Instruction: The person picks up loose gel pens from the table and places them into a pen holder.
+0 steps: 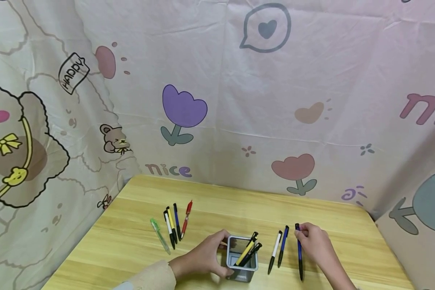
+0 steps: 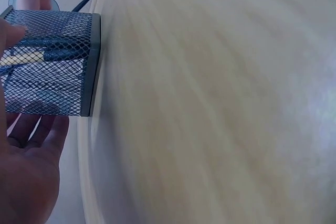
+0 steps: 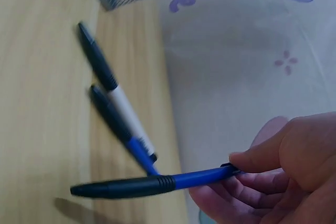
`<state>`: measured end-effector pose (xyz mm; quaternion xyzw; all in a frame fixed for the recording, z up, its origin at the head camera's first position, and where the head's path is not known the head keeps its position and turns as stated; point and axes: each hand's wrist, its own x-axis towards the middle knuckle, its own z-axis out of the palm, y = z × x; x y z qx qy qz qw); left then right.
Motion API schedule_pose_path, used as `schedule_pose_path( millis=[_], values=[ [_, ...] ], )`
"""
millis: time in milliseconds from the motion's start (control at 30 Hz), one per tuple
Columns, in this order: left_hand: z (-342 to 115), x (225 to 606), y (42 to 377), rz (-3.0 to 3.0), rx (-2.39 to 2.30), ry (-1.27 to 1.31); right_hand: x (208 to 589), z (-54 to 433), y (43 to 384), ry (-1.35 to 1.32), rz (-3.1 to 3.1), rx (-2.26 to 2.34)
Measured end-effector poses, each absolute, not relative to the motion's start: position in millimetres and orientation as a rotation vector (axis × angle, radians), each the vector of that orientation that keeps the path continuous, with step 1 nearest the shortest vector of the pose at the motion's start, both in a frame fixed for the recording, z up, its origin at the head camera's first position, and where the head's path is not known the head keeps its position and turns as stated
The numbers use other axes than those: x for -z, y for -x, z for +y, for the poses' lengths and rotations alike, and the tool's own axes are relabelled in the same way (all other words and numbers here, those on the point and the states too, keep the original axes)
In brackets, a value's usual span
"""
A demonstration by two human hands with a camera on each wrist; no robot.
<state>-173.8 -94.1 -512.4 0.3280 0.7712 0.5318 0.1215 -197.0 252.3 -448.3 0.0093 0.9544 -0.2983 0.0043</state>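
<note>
My left hand (image 1: 203,254) grips a square mesh pen holder (image 1: 242,276) by its side, thumb at the front and fingers behind. Inside the holder lean a yellow-and-black pen (image 1: 247,250) and a black pen (image 1: 253,253). To the right, my right hand (image 1: 314,241) pinches a blue pen (image 1: 299,251) by its clicker end, with the black tip pointing down. In the right wrist view that pen's tip hangs over the wood with a shadow below it. Between the holder and my right hand lie a white-and-black pen (image 1: 274,253) and another blue pen (image 1: 283,246).
On the left of the wooden table (image 1: 217,201) lie a green pen (image 1: 160,237), a white pen (image 1: 169,230), a yellow pen (image 1: 171,222), a blue pen (image 1: 177,221) and a red pen (image 1: 186,219). A printed cloth (image 1: 232,161) hangs along the table's back edge.
</note>
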Motion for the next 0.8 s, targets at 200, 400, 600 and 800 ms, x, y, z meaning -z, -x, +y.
schedule_pose_path(
  millis=[200, 400, 600, 800],
  values=[
    [-94, 512, 174, 2.244, -1.556, -0.96, 432, 239, 183, -0.057, 2.927, 1.108],
    [-94, 511, 173, 2.231, -1.568, -0.957, 421, 229, 172, -0.069, 2.87, 1.242],
    [-94, 512, 173, 2.23, -1.573, -0.944, 412, 221, 163, -0.089, 2.786, 1.406],
    [-94, 512, 173, 2.24, -1.566, -0.943, 404, 213, 153, -0.095, 2.677, 1.62]
  ],
)
